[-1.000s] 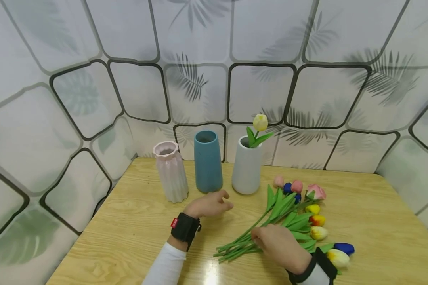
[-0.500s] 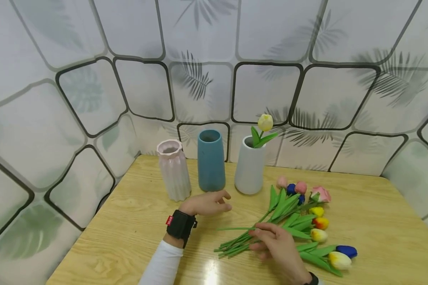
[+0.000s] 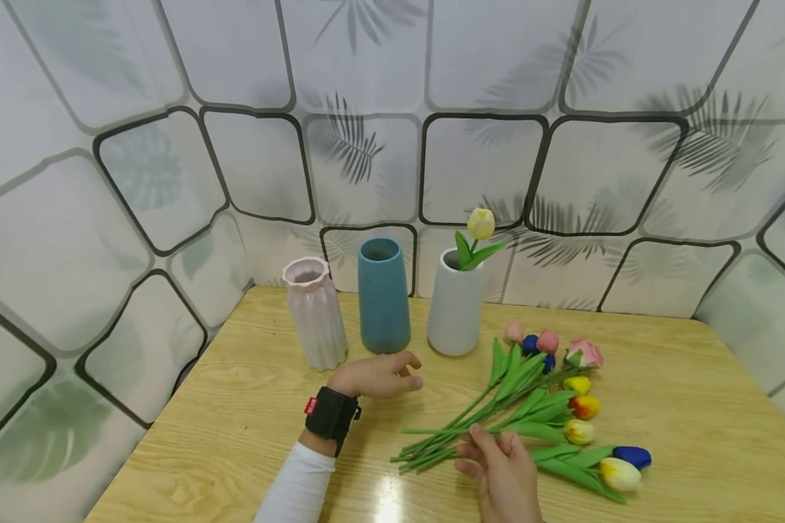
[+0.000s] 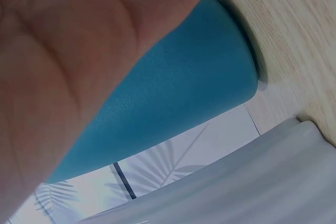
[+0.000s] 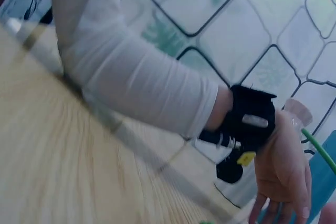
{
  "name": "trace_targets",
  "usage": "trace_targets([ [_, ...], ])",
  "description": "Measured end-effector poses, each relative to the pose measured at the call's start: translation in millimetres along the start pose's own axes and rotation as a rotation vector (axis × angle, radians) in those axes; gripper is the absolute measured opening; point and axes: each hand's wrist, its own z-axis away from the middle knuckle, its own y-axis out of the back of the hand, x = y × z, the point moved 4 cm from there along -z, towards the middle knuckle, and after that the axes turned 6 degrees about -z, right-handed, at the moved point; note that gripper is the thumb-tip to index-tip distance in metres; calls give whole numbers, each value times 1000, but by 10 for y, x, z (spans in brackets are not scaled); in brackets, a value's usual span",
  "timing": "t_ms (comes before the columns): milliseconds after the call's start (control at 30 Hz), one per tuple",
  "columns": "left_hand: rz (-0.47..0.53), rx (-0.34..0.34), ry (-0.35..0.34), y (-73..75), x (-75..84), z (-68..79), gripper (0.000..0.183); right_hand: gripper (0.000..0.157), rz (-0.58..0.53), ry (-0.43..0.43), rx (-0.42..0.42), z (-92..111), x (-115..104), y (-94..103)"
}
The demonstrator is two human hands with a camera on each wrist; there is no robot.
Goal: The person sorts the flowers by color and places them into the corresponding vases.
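Observation:
My right hand [image 3: 500, 468] pinches the green stem of one tulip between thumb and fingers, above the bunch of flowers. Its stem [image 3: 425, 431] points left over the other stems; the yellow-white bloom [image 3: 578, 432] appears to belong to it. In the right wrist view a green stem [image 5: 319, 149] crosses the right edge. My left hand [image 3: 379, 374] holds nothing, its fingers loosely bent, in front of the blue vase [image 3: 384, 305]. In the left wrist view the palm [image 4: 58, 61] partly hides the blue vase. A white vase [image 3: 454, 312] holds one pale yellow tulip [image 3: 480, 224].
A ribbed pink-white vase [image 3: 316, 319] stands left of the blue one. Several artificial flowers, among them a pink rose [image 3: 585, 353] and a blue tulip [image 3: 632, 457], lie on the wooden table [image 3: 680, 392]. A patterned curtain [image 3: 366, 167] surrounds the table.
My right hand has turned over and drawn slightly toward me, separating one tulip stem from the bunch; that stem now points left. The left hand has stayed nearly in place.

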Motion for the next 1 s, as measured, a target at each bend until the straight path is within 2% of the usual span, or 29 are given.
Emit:
trace_targets([
  [100, 1, -2, 4, -9, -1, -3, 48, 13, -49, -99, -35, -6, 51, -9],
  [200, -4, -10, 6, -24, 4, -9, 47, 23, -80, -179, -72, -36, 92, -5],
  [267, -6, -18, 9, -40, 5, -14, 46, 26, -84, -192, -91, -49, 111, 2],
  [533, -34, -13, 9, -65, 16, -28, 45, 41, -31, -51, -88, -21, 102, -6],
  [800, -58, -11, 10, -66, 18, -35, 44, 32, 0, 14, -83, 11, 15, -50],
  [1000, -68, -10, 15, -64, 15, -30, 44, 42, 78, 150, -68, 56, -131, -90],
])
